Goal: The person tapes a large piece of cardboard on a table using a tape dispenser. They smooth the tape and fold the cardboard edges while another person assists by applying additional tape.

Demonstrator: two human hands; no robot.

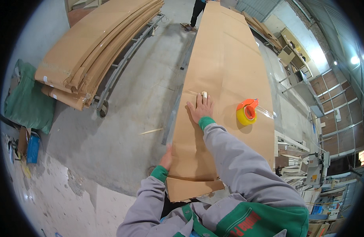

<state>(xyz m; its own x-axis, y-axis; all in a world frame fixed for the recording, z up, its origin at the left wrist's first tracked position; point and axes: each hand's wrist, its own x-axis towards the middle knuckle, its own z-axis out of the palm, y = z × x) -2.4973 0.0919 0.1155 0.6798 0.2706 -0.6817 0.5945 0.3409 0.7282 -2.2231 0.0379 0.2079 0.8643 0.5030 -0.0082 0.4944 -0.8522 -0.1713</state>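
A long cardboard-wrapped package (237,59) stretches away from me, its near end close to my body. My right hand (201,110) lies flat on its top with the fingers spread, and a white wrap covers one fingertip. At the package's left edge, my left hand (166,158) rests against the side; one digit points forward, while the other fingers are hidden. A torn-edged cardboard flap (191,188) hangs at the near end. To the right of my right hand, an orange tape dispenser (249,103) with a yellow roll of tape (245,117) sits on the cardboard.
Stacked cardboard sheets (99,35) lie on a metal cart (110,79) at the left. A green sack (30,98) and a blue box (33,148) stand by the left wall. Another person (197,14) stands at the far end. A wood strip (151,131) lies on the floor.
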